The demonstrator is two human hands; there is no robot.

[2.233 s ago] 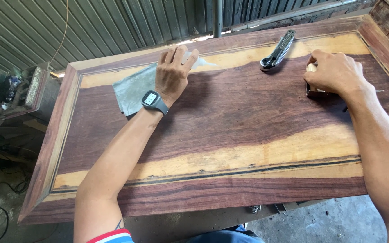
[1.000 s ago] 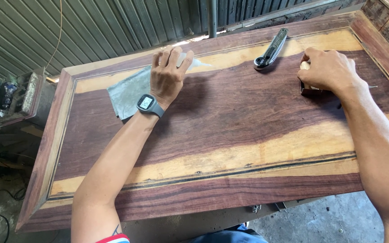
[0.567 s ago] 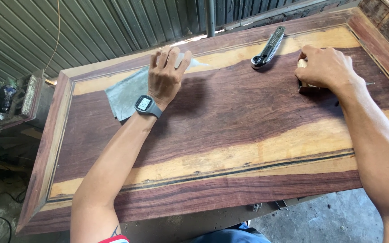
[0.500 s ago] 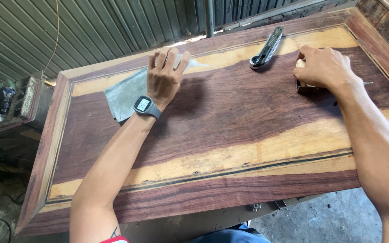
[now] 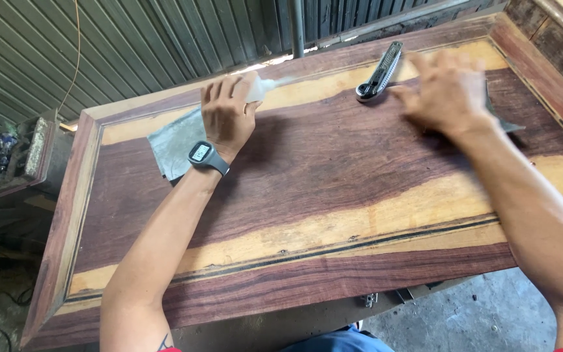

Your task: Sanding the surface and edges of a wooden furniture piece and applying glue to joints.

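On the wooden panel (image 5: 333, 189), the left hand (image 5: 226, 114) grips a small white bottle (image 5: 255, 87) beside a grey sheet (image 5: 174, 140). The right hand (image 5: 447, 91) is blurred, fingers spread, above a dark scraper (image 5: 500, 120). Farther off lies a utility knife (image 5: 379, 70).

Left hand (image 5: 226, 114) grips a white bottle (image 5: 262, 85); right hand (image 5: 447, 91) blurred above the wooden panel (image 5: 333, 176).

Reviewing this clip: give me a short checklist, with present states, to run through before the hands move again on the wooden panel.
1. Left hand grips white squeeze bottle: ok.
2. Bottle nozzle points along the panel's far yellow strip: ok.
3. Right hand sharp enough to judge its grip: not ok, motion-blurred.
4. Anything held in right hand: cannot tell.
5. Utility knife lies apart from both hands: ok.
6. Grey cloth flat on wooden panel: ok.
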